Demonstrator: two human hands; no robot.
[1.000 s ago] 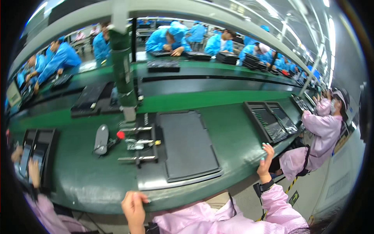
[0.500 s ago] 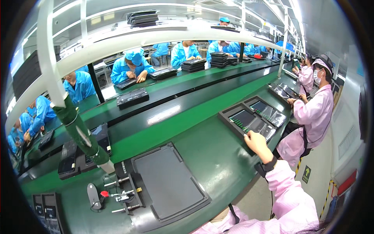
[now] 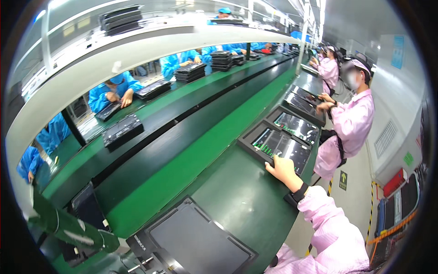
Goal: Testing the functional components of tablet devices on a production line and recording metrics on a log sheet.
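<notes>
My right hand (image 3: pixel 284 171), in a pink sleeve with a black wristband, reaches to the near edge of a black tray (image 3: pixel 248 144). Its fingers are curled on the rim, with the thumb to the left. Two dark, glossy panels with green strips lie in the tray's compartments, a nearer panel (image 3: pixel 284 147) and a farther panel (image 3: pixel 299 125). My left hand is out of view. At the lower middle, a black fixture (image 3: pixel 196 242) with a flat grey plate rests on the green bench, its metal clamp partly cut off by the picture's edge.
A co-worker in pink (image 3: pixel 353 116) handles another tray (image 3: pixel 303 104) just beyond. A conveyor (image 3: pixel 182 137) runs along the bench's far side. A green-wrapped post (image 3: pixel 75 230) stands at lower left. Across the line, people in blue work beside stacked black trays (image 3: pixel 189 73).
The view has swung right, so the fixture sits lower and its clamp is mostly out of sight. My right hand stays at the tray's near edge.
</notes>
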